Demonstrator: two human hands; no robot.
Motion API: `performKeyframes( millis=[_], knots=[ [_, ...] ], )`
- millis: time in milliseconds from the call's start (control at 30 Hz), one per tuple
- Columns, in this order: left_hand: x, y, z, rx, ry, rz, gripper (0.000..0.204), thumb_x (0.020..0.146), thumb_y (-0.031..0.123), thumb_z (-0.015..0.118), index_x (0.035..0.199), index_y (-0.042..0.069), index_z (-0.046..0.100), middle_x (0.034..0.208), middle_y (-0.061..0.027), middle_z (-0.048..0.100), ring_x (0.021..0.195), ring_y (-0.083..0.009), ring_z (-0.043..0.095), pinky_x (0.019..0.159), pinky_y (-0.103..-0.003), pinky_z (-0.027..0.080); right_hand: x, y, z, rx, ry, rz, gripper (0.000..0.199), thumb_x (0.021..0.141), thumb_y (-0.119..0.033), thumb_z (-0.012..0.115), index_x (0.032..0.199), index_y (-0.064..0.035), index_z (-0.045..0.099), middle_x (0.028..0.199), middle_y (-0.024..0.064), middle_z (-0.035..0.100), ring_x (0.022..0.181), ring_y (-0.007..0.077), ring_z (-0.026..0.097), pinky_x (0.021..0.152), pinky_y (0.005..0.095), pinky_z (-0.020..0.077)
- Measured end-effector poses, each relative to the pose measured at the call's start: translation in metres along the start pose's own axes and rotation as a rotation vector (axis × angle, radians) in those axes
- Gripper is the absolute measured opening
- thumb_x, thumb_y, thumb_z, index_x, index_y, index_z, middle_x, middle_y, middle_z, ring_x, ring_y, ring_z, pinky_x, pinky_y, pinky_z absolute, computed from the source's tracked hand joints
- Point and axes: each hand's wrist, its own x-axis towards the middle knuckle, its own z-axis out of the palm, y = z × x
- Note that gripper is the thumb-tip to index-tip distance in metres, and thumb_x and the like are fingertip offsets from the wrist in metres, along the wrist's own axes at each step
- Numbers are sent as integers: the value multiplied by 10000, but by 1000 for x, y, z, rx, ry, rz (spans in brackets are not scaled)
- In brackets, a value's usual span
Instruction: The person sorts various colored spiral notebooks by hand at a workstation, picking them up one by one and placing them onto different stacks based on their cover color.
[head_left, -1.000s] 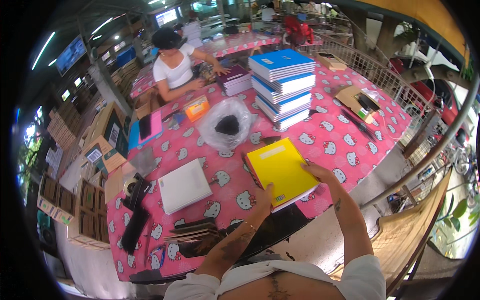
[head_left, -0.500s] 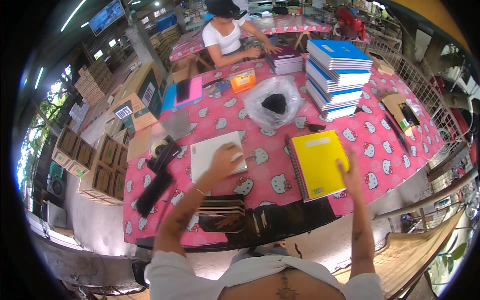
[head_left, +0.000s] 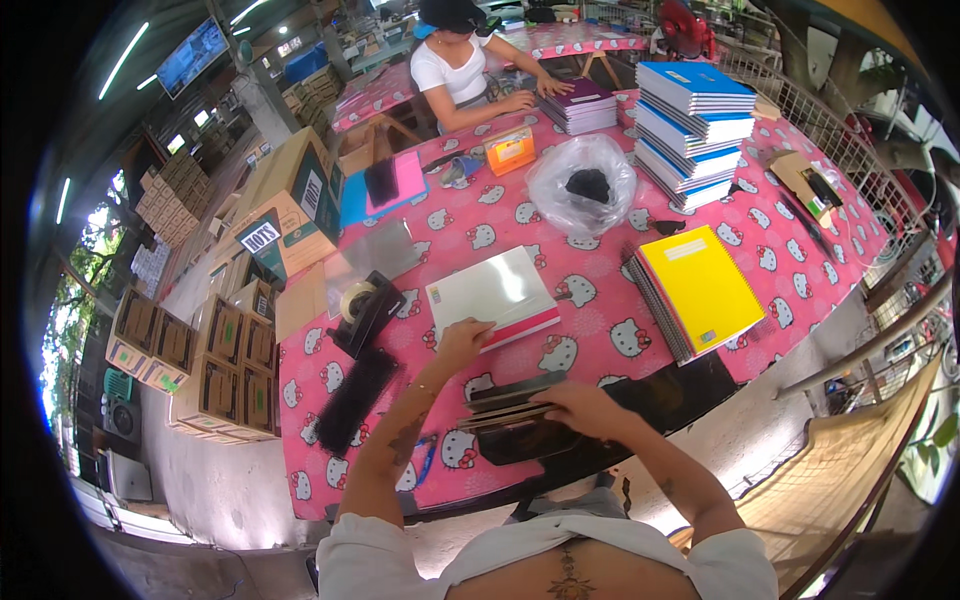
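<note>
A white glossy notebook [head_left: 495, 287] with a red band along its near edge lies at the table's middle. My left hand [head_left: 464, 342] is closed at its near left edge, fingers curled against it. At the table's front edge lies a small stack of dark, flat strips [head_left: 500, 408]. My right hand [head_left: 585, 409] pinches the right end of this stack, fingertips pressed together. To the right rest yellow spiral notebooks [head_left: 700, 285], one upon another, with neither hand on them.
A tape dispenser [head_left: 365, 312] and a black brush-like thing [head_left: 357, 402] lie left. A clear plastic bag [head_left: 580, 190] and tall stack of blue notebooks [head_left: 690, 130] stand farther back. Across the table, a person [head_left: 460, 75] touches purple notebooks [head_left: 578, 105]. Cartons [head_left: 290, 205] stand left.
My right hand has left the yellow notebooks and moved left and nearer, onto the dark strips. My left hand has slid to the white notebook's near edge, where a red band now shows.
</note>
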Motion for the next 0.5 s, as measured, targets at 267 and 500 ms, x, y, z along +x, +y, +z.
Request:
performKeyframes(
  millis=[267,500],
  knots=[
    [28,108,-124,312,321,195,139,939,128,562,1062,84,608,929,-148,693,793,-369,682,687,-509,539,15,13,-47,-159,689,23,815,829,-272,788,1489,-18,382,1538,234,327,1433,356,342,1146,442,343],
    [-36,191,-185,177,191,424,149,878,107,618,1025,86,610,884,-103,688,737,-325,684,592,-435,527,-29,13,-18,650,366,189,317,890,-13,720,1195,13,635,1061,56,712,996,134,651,888,289,511]
  ],
)
